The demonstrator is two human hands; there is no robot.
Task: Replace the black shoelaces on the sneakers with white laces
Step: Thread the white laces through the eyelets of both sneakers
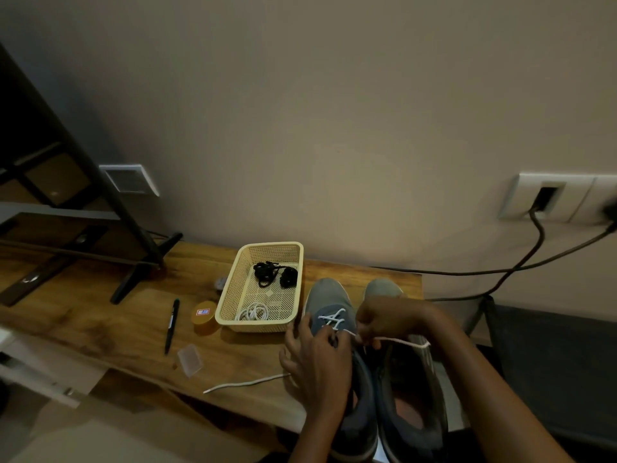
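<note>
The right hand [377,324] pinches the white lace [400,341] drawn sideways from the sneaker [329,295] on the desk [100,315], while the left hand [315,362] grips that sneaker; pulling too far could drag the trailing end [247,383] short or out of its eyelet.

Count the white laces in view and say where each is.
2. One white lace is threaded through the sneaker beside the basket, a strand pinched by the right hand; a coiled white lace lies in that basket. More may be hidden.

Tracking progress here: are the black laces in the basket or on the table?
In the basket: the black laces lie bundled at its far end.
</note>
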